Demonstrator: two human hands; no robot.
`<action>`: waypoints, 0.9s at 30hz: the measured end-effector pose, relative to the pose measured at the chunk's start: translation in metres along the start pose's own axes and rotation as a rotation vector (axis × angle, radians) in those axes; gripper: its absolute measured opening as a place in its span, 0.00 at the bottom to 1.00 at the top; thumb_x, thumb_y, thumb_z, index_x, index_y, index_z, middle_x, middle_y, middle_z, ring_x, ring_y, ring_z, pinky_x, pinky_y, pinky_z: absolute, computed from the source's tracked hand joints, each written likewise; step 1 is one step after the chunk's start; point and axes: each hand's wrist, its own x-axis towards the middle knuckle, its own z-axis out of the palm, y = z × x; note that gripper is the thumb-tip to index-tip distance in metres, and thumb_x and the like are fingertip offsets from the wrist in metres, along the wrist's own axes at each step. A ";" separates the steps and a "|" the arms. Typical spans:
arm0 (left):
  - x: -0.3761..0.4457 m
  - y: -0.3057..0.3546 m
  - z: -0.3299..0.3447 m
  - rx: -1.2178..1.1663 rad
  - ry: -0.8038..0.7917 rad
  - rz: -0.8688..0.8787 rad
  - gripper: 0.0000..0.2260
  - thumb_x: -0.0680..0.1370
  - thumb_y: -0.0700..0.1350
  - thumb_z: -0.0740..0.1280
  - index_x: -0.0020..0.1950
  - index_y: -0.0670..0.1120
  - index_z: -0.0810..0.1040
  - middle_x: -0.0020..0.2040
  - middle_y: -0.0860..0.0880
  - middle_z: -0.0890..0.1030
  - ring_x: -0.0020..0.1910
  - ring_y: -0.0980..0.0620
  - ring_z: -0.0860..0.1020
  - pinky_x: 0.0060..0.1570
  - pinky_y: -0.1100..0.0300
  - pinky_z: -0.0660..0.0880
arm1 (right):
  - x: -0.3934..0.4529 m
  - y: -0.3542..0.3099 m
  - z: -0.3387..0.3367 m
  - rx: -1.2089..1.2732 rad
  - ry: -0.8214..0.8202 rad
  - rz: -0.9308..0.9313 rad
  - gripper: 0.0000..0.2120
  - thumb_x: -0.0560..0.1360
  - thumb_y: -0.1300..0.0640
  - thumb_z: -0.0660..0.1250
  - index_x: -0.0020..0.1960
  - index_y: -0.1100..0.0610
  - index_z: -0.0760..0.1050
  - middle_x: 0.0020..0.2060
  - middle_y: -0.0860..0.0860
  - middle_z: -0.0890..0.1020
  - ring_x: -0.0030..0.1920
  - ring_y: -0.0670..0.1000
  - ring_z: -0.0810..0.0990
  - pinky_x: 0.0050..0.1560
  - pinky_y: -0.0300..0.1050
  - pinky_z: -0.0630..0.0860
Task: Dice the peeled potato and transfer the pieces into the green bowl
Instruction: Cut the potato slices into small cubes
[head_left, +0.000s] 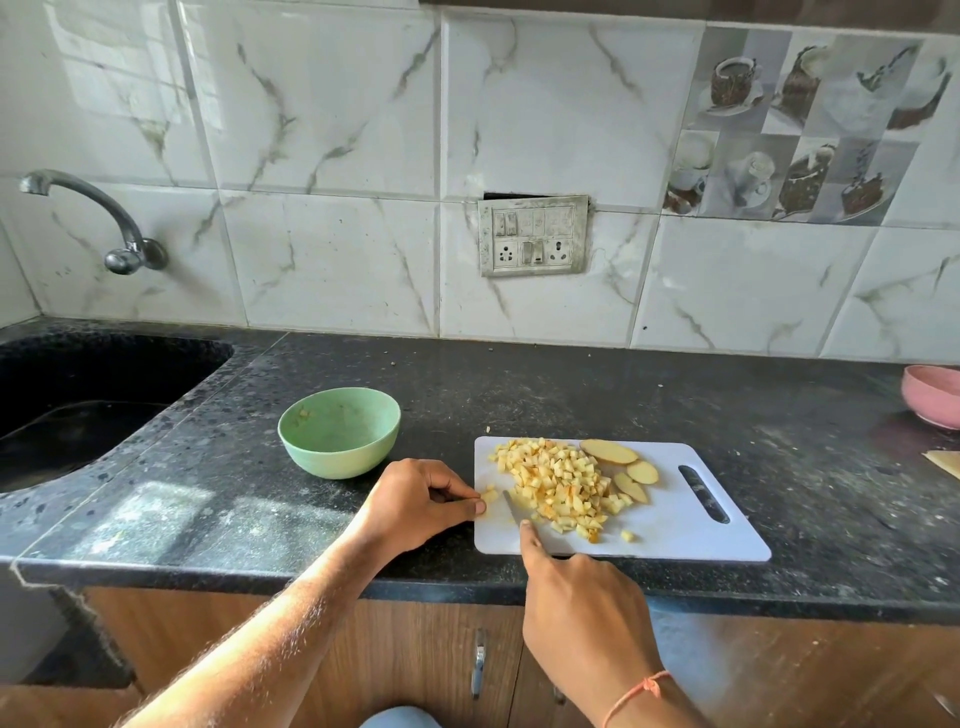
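While the left hand (415, 501) pinches a small potato piece (488, 496) with curled fingers at centre frame, the right hand (582, 597) grips a knife (511, 506), forefinger along its blade. Pale diced potato (556, 480) heaps on the smooth white cutting board (675, 530); the matte green bowl (340, 431) sits left on the speckled black counter (571, 395).

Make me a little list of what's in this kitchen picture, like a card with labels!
left hand: left hand pinches a small potato piece at the board's left edge
right hand: right hand holds a knife, forefinger along the blade
cutting board: white cutting board on the dark counter
potato: pile of diced potato on the board, a few potato slices beside it
green bowl: green bowl left of the board, almost empty
also there: sink, tap, pink bowl
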 end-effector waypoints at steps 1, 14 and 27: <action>0.000 0.000 0.000 -0.005 0.001 0.005 0.04 0.71 0.53 0.83 0.43 0.57 0.90 0.44 0.62 0.86 0.40 0.59 0.83 0.45 0.59 0.82 | 0.000 -0.002 0.000 0.003 0.009 -0.003 0.32 0.82 0.59 0.54 0.84 0.48 0.49 0.44 0.51 0.84 0.44 0.54 0.83 0.40 0.48 0.77; 0.005 -0.006 -0.009 -0.116 -0.126 -0.012 0.06 0.73 0.48 0.82 0.48 0.53 0.90 0.47 0.56 0.89 0.47 0.54 0.87 0.56 0.52 0.84 | 0.016 0.004 0.002 0.026 0.103 -0.006 0.30 0.82 0.58 0.55 0.83 0.49 0.54 0.40 0.50 0.83 0.40 0.52 0.82 0.39 0.49 0.81; 0.007 -0.010 -0.010 -0.080 -0.147 0.032 0.09 0.73 0.46 0.82 0.52 0.54 0.89 0.48 0.58 0.88 0.49 0.56 0.86 0.58 0.56 0.83 | 0.019 0.006 0.012 0.094 0.104 0.006 0.30 0.83 0.56 0.56 0.83 0.46 0.54 0.42 0.50 0.84 0.42 0.51 0.82 0.41 0.49 0.82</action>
